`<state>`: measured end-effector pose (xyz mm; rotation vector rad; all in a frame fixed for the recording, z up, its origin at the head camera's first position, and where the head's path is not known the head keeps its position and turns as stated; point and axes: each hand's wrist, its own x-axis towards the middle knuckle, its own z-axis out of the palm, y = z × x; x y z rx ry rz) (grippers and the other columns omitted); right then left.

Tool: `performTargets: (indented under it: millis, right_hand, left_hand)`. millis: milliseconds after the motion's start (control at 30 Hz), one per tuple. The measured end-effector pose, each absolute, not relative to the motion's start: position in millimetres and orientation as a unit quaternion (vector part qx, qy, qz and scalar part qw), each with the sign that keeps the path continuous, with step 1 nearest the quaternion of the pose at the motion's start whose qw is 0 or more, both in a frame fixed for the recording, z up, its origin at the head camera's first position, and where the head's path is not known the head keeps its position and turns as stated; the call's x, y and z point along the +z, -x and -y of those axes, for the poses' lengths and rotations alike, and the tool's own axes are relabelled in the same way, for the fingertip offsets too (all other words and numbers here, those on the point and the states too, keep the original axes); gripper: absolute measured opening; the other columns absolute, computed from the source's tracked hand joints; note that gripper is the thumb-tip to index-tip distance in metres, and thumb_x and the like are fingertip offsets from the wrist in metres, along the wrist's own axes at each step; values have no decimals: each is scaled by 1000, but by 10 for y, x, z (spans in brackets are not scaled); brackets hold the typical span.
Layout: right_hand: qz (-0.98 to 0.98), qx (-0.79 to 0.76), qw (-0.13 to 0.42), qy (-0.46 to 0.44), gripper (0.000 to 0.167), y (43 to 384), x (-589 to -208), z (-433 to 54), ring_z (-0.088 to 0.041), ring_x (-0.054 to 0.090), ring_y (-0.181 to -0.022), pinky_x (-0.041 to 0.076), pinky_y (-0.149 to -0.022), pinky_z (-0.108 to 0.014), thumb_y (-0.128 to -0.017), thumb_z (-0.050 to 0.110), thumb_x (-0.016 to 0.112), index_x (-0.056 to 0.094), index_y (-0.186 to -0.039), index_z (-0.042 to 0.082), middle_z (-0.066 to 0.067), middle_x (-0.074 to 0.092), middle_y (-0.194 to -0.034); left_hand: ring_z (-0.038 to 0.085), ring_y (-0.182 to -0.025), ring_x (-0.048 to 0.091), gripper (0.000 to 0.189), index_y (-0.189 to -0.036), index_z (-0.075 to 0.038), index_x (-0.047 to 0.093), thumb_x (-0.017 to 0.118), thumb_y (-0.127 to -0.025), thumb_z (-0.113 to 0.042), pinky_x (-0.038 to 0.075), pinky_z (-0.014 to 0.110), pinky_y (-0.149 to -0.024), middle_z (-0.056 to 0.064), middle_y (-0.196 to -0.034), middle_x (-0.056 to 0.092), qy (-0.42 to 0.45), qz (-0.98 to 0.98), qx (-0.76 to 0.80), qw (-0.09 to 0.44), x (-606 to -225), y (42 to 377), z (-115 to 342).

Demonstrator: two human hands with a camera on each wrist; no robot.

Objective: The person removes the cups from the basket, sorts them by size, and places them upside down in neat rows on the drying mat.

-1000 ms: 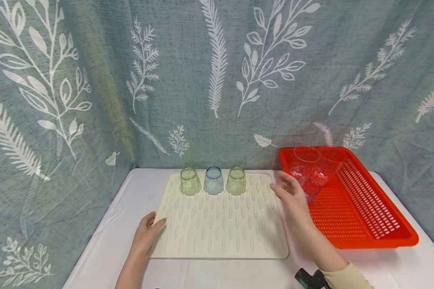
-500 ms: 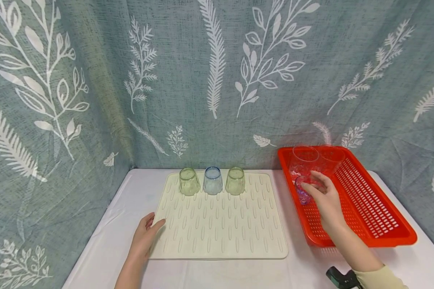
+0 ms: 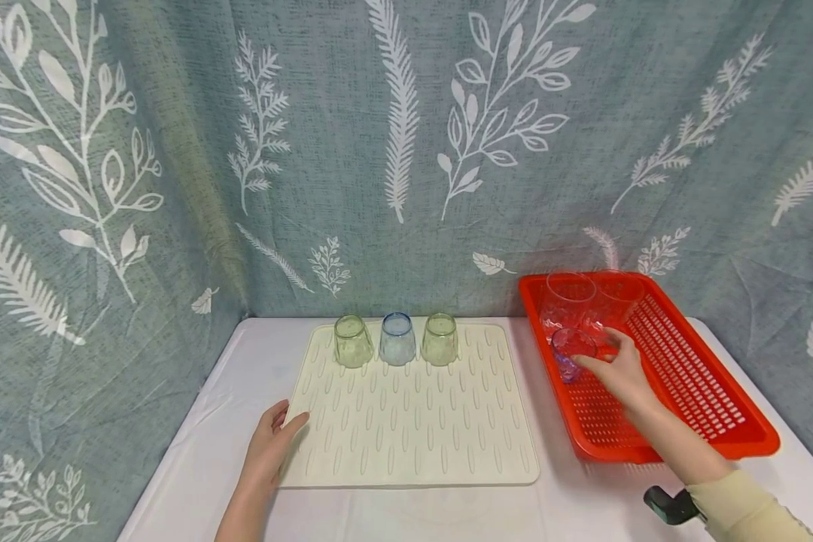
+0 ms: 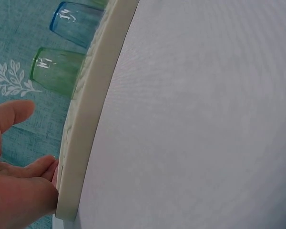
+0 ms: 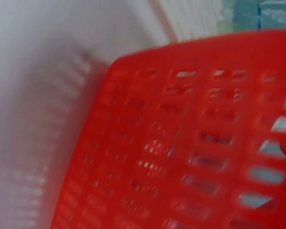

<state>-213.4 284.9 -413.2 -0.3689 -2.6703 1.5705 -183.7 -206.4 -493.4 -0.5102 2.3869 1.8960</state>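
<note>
At the left edge of a cream ribbed drying mat (image 3: 413,429), my left hand (image 3: 274,444) rests with its thumb over the mat. The left wrist view shows that thumb (image 4: 19,113) apart from the mat, the other fingers against its edge. My right hand (image 3: 619,373) reaches into a red plastic basket (image 3: 711,361), thumb and fingers spread about the right side of a purple-blue drinking glass (image 3: 566,367). Whether they touch it is unclear. Upside down along the mat's back edge stand a green glass (image 3: 354,346), a blue glass (image 3: 397,346) and another green glass (image 3: 439,346).
Two larger clear glasses, one on the left (image 3: 569,297) and one on the right (image 3: 619,297), stand at the back of the basket. A patterned curtain (image 3: 352,150) closes off the back and sides. White cloth (image 3: 393,519) covers the table.
My right hand has moved right from over the mat's edge into the basket, beside the purple-blue glass. My left hand and the glasses on the mat have stayed in place.
</note>
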Motion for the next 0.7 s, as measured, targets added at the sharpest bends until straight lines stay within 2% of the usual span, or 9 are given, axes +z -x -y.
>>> performTargets:
  millis: [267,433,700]
  right_hand:
    - [859,489,-72,134,98,2255,-4223,-2963,-50,20,-129,29,-107,-64,-91,27,66,-4,-150,-8,-36,8,-148]
    - [861,481,-104,129,102,2322,-4298,-3009,-52,18,-129,24,-108,-65,-90,29,67,-7,-148,-11,-39,9,-146]
    - [851,494,-150,100,104,2384,-4380,-3065,-51,25,-126,31,-106,-63,-90,31,68,-9,-147,-11,-38,13,-143]
  left_hand:
    - [45,-139,21,82,-152,8,9,59,-96,-25,20,53,-115,33,-150,21,166,-775,609,26,-4945,1837,2062]
    - [46,-139,20,80,-151,9,10,59,-96,-24,19,54,-115,33,-150,21,165,-776,608,23,-4955,1836,2058]
    - [46,-139,20,80,-151,9,10,58,-96,-22,19,53,-115,33,-149,21,162,-776,609,19,-4960,1838,2060]
